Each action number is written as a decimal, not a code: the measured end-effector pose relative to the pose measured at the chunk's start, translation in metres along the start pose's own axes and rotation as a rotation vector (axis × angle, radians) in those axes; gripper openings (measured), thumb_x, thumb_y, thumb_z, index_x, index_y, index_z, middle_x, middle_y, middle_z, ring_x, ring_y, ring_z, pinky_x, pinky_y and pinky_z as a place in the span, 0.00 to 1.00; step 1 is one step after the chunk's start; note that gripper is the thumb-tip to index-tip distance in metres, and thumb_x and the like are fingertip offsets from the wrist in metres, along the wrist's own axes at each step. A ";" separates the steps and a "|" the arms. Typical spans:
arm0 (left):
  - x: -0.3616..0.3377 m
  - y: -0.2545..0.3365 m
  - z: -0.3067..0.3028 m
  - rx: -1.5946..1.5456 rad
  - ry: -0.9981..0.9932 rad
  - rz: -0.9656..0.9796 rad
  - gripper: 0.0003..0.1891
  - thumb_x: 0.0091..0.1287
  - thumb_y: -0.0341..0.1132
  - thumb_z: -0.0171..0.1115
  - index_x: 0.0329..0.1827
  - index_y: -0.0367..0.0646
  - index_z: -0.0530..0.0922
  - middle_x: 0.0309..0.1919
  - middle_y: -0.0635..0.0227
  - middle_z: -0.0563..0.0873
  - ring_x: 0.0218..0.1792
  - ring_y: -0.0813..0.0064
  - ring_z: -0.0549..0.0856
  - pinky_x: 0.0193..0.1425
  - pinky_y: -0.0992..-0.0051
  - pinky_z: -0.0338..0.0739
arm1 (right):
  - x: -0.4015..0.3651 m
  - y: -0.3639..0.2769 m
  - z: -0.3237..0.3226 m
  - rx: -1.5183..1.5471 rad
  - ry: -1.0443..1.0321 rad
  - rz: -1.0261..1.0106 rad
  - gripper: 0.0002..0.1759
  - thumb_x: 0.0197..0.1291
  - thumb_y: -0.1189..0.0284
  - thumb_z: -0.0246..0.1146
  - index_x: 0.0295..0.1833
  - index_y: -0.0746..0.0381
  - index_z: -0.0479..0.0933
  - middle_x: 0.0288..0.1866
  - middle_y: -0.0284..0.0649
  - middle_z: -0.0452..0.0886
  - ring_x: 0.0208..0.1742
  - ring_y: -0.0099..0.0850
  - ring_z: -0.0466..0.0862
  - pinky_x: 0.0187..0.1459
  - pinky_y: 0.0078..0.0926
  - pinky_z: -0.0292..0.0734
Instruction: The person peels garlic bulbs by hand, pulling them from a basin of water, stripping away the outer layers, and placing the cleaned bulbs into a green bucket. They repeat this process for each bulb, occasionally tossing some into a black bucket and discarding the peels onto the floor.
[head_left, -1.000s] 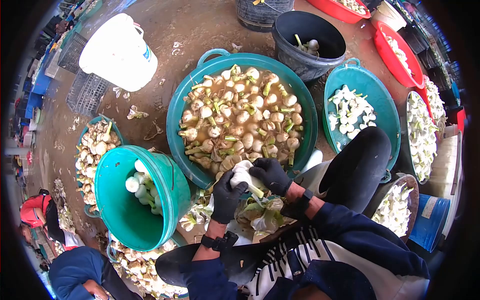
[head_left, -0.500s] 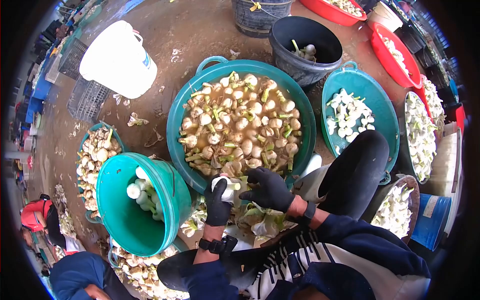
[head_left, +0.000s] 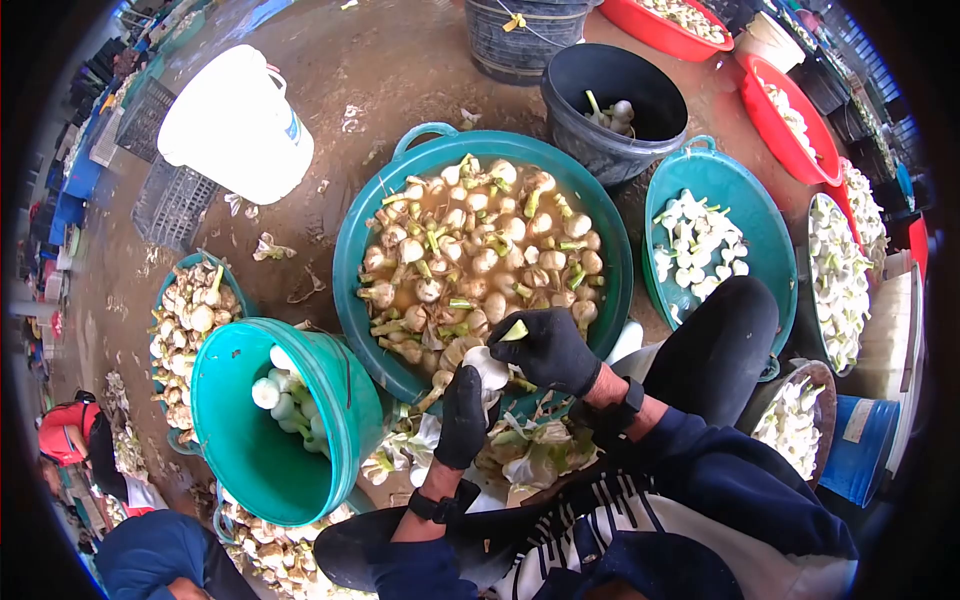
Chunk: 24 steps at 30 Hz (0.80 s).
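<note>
My left hand [head_left: 463, 418], in a black glove, is closed around a white garlic bulb [head_left: 486, 369] at the near rim of a large teal tub [head_left: 347, 290]. My right hand [head_left: 556, 352], gloved too, is closed on a pale green stem [head_left: 514, 331] just above that bulb; whether stem and bulb are joined is partly hidden by the fingers. Muddy water and many unpeeled garlic bulbs [head_left: 485, 262] fill the tub. Left of my hands, a tilted green bucket [head_left: 355, 400] holds several clean white bulbs [head_left: 290, 400]. Peeled leaves and skins [head_left: 535, 445] lie below my hands.
A teal basin [head_left: 765, 240] with white garlic stands to the right, beside my raised knee [head_left: 725, 330]. Behind are a black bucket [head_left: 610, 150] and a white bucket [head_left: 240, 130]. A blue bucket [head_left: 862, 450] sits right. Another person [head_left: 160, 560] is at lower left.
Both hands have moved up and slightly right with the garlic bulb, over the tub's near rim. My right hand has gone from open beside the bulb to closed on the stem.
</note>
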<state>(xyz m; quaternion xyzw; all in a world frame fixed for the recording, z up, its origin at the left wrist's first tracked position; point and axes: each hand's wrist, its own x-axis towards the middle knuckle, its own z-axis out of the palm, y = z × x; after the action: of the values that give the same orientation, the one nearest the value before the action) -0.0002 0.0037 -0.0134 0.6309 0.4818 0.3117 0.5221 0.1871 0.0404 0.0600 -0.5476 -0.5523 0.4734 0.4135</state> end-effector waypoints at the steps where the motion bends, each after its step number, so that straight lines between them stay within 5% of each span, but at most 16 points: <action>1: 0.003 0.002 0.000 -0.062 0.010 -0.019 0.18 0.73 0.34 0.43 0.59 0.31 0.69 0.50 0.46 0.79 0.51 0.56 0.80 0.55 0.63 0.73 | 0.003 -0.003 -0.001 -0.003 -0.015 0.003 0.06 0.52 0.77 0.67 0.37 0.68 0.81 0.27 0.38 0.84 0.30 0.19 0.80 0.35 0.21 0.76; 3: 0.014 0.023 -0.004 -0.262 -0.004 -0.124 0.19 0.71 0.37 0.48 0.58 0.32 0.70 0.44 0.48 0.82 0.45 0.56 0.83 0.49 0.62 0.76 | 0.008 -0.009 -0.004 -0.007 -0.044 0.008 0.06 0.52 0.78 0.67 0.37 0.67 0.81 0.27 0.38 0.84 0.30 0.19 0.80 0.35 0.21 0.76; 6: 0.018 0.044 -0.008 -0.153 0.014 -0.026 0.19 0.68 0.42 0.53 0.53 0.35 0.74 0.34 0.52 0.85 0.36 0.55 0.85 0.39 0.62 0.78 | 0.013 -0.013 -0.005 -0.027 -0.074 -0.001 0.05 0.52 0.79 0.65 0.36 0.67 0.81 0.27 0.38 0.84 0.30 0.19 0.80 0.34 0.21 0.76; 11: -0.028 0.022 0.014 0.364 -0.405 0.211 0.18 0.64 0.46 0.58 0.46 0.40 0.79 0.33 0.53 0.85 0.33 0.54 0.85 0.36 0.62 0.79 | 0.051 0.007 -0.065 -0.085 0.378 0.029 0.05 0.51 0.76 0.66 0.34 0.65 0.82 0.26 0.38 0.84 0.28 0.20 0.81 0.34 0.22 0.76; 12: -0.044 0.010 0.024 0.340 -0.464 0.317 0.21 0.63 0.47 0.60 0.49 0.38 0.77 0.35 0.52 0.84 0.34 0.53 0.85 0.38 0.61 0.79 | 0.067 0.011 -0.088 0.099 0.502 -0.152 0.06 0.54 0.77 0.64 0.38 0.65 0.82 0.30 0.35 0.85 0.30 0.21 0.81 0.35 0.22 0.76; 13: -0.054 0.001 0.031 0.311 -0.525 0.417 0.24 0.62 0.48 0.62 0.53 0.37 0.75 0.36 0.51 0.84 0.36 0.52 0.84 0.40 0.59 0.78 | 0.077 0.001 -0.114 -0.058 0.622 -0.123 0.06 0.57 0.78 0.63 0.40 0.65 0.82 0.32 0.33 0.84 0.32 0.21 0.81 0.35 0.23 0.76; 14: -0.053 0.020 0.029 0.361 -0.624 0.296 0.24 0.60 0.47 0.62 0.52 0.37 0.75 0.34 0.53 0.83 0.35 0.52 0.83 0.39 0.60 0.78 | 0.088 0.004 -0.144 -0.062 0.678 -0.095 0.06 0.57 0.75 0.63 0.39 0.66 0.81 0.31 0.35 0.84 0.32 0.20 0.80 0.34 0.21 0.76; 15: -0.049 0.022 0.028 0.394 -0.636 0.328 0.24 0.59 0.46 0.62 0.51 0.38 0.75 0.33 0.54 0.83 0.34 0.53 0.83 0.38 0.61 0.78 | 0.096 -0.009 -0.167 -0.394 0.724 -0.145 0.11 0.57 0.70 0.65 0.41 0.68 0.80 0.28 0.38 0.84 0.27 0.24 0.82 0.30 0.21 0.74; 17: -0.038 0.023 0.026 0.459 -0.647 0.398 0.22 0.58 0.45 0.63 0.50 0.39 0.75 0.31 0.56 0.82 0.34 0.54 0.82 0.37 0.62 0.78 | 0.114 0.005 -0.195 -0.974 0.879 -0.056 0.17 0.53 0.66 0.66 0.45 0.64 0.80 0.36 0.50 0.83 0.38 0.43 0.84 0.39 0.34 0.77; 19: -0.033 0.020 0.031 0.489 -0.632 0.379 0.20 0.57 0.43 0.63 0.48 0.40 0.75 0.30 0.56 0.80 0.33 0.55 0.82 0.36 0.62 0.77 | 0.132 0.033 -0.199 -1.040 0.863 -0.240 0.17 0.52 0.66 0.66 0.46 0.63 0.80 0.34 0.50 0.83 0.39 0.45 0.83 0.41 0.36 0.77; 21: -0.030 0.017 0.034 0.486 -0.653 0.325 0.19 0.57 0.42 0.63 0.47 0.40 0.75 0.30 0.56 0.80 0.33 0.55 0.82 0.36 0.62 0.77 | 0.149 0.037 -0.164 -0.970 0.581 -0.002 0.14 0.53 0.69 0.63 0.45 0.63 0.80 0.38 0.51 0.82 0.40 0.48 0.82 0.43 0.38 0.76; 24: -0.027 0.018 0.037 0.383 -0.714 0.175 0.17 0.59 0.39 0.60 0.48 0.39 0.75 0.32 0.53 0.81 0.34 0.54 0.82 0.37 0.60 0.77 | 0.184 0.093 -0.104 -0.850 0.341 -0.118 0.17 0.52 0.68 0.63 0.49 0.58 0.80 0.42 0.51 0.82 0.42 0.50 0.81 0.46 0.41 0.76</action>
<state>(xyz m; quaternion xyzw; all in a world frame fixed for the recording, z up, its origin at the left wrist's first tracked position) 0.0289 -0.0345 -0.0033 0.8237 0.2643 0.0210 0.5012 0.2976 0.2263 -0.0200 -0.7062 -0.6518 0.0836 0.2637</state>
